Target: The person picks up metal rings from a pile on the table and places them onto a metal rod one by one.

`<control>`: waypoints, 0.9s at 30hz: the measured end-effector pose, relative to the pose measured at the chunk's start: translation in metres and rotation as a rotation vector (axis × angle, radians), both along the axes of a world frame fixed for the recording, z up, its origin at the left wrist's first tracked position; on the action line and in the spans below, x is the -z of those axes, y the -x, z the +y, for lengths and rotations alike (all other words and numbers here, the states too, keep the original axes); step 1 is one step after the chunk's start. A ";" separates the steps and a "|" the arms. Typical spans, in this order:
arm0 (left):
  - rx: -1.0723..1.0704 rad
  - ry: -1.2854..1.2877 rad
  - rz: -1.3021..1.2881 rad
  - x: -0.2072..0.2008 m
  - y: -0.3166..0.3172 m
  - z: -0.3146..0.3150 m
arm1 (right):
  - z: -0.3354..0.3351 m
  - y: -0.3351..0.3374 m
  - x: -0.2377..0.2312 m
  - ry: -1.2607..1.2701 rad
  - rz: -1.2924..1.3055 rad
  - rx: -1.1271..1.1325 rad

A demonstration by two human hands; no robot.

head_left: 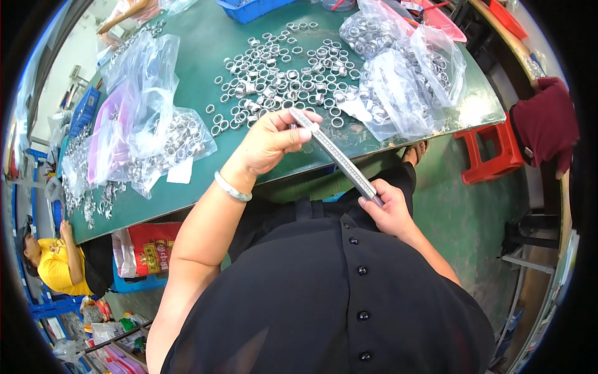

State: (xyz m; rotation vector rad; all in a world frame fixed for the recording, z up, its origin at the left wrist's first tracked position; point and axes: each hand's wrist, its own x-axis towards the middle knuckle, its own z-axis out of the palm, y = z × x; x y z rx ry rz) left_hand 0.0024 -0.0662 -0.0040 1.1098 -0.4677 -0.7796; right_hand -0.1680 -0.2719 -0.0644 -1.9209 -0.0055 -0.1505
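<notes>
A long grey metal ring mandrel [343,163] with scale marks along it slants across in front of me, just off the table's near edge. My left hand [274,138] is closed at its far upper end, thumb and fingers pinching around the tip; whether a ring sits there I cannot make out. Around the lower end my right hand [387,209] is wrapped. Just beyond my left hand, many loose silver rings [283,78] lie spread over the green table [205,37]. A pale bangle [232,188] circles my left wrist.
Clear plastic bags of rings [398,87] lie at the right, with more bags [156,124] at the left. A blue tray [255,9] stands at the back. A red stool [491,149] is on the floor at right. A person in yellow [59,265] sits at far left.
</notes>
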 end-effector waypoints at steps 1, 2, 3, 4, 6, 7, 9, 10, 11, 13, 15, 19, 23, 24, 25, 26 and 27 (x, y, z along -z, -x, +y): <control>-0.001 -0.030 0.042 0.003 0.004 0.000 | 0.001 -0.002 -0.001 0.012 -0.016 -0.004; 0.046 -0.041 0.069 0.007 0.008 -0.002 | 0.003 -0.004 -0.002 0.025 -0.031 -0.008; 0.069 -0.010 0.133 0.011 0.011 -0.003 | 0.004 -0.006 -0.003 0.034 -0.039 -0.012; 0.091 0.020 0.194 0.012 0.014 -0.003 | 0.006 -0.008 -0.005 0.044 -0.049 -0.018; 0.081 0.043 0.188 0.013 0.014 0.000 | 0.007 -0.008 -0.006 0.055 -0.049 -0.022; 0.073 0.056 0.184 0.013 0.015 0.001 | 0.008 -0.008 -0.007 0.057 -0.041 -0.022; 0.068 0.040 0.184 0.013 0.016 0.004 | 0.009 -0.008 -0.007 0.063 -0.029 -0.023; 0.066 0.033 0.184 0.013 0.017 0.005 | 0.010 -0.008 -0.007 0.067 -0.026 -0.022; 0.062 0.037 0.186 0.014 0.017 0.007 | 0.010 -0.008 -0.007 0.070 -0.024 -0.021; 0.055 0.046 0.192 0.015 0.017 0.009 | 0.011 -0.008 -0.006 0.074 -0.038 -0.027; 0.036 0.040 0.169 0.014 0.020 0.009 | 0.012 -0.009 -0.006 0.075 -0.045 -0.029; 0.024 0.004 0.176 0.015 0.023 0.013 | 0.014 -0.009 -0.009 0.084 -0.029 -0.035; -0.078 0.057 0.126 0.018 0.025 0.016 | 0.017 -0.009 -0.010 0.082 -0.034 -0.051; -0.117 0.139 0.143 0.017 0.022 0.021 | 0.018 -0.009 -0.011 0.099 -0.036 -0.055; -0.153 0.219 0.159 0.017 0.019 0.026 | 0.018 -0.009 -0.011 0.114 -0.039 -0.057; -0.274 0.230 0.118 0.014 0.014 0.033 | 0.017 -0.008 -0.012 0.129 -0.041 -0.059; -0.327 0.292 0.153 0.013 0.007 0.042 | 0.017 -0.007 -0.011 0.125 -0.025 -0.059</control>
